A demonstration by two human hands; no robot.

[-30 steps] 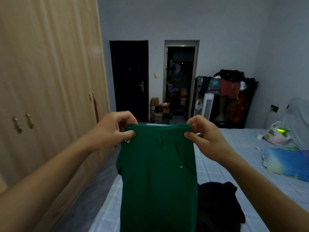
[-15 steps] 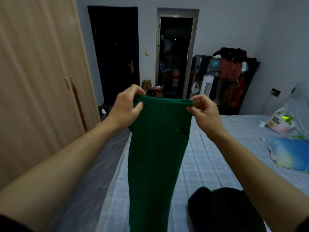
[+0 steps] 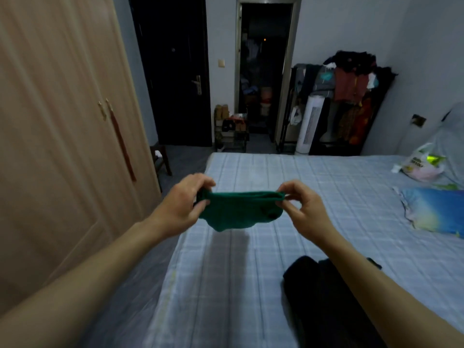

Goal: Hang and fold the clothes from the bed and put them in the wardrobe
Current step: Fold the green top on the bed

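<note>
While both hands pinch the green garment (image 3: 241, 212), black clothes (image 3: 324, 297) lie near.

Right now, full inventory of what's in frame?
green garment: 1, green, held up over the bed
dark clothes: 1 pile, black, on bed near right arm
bed: 1, pale blue check
pillow: 1, blue, bed's right side
plastic bag: 1, white, far right of bed
wardrobe: 1, light wood, left, doors shut
clothes rack: 1, dark, back wall
fan: 1, white, beside rack
left hand: pinches garment's left end
right hand: pinches its right end
</note>
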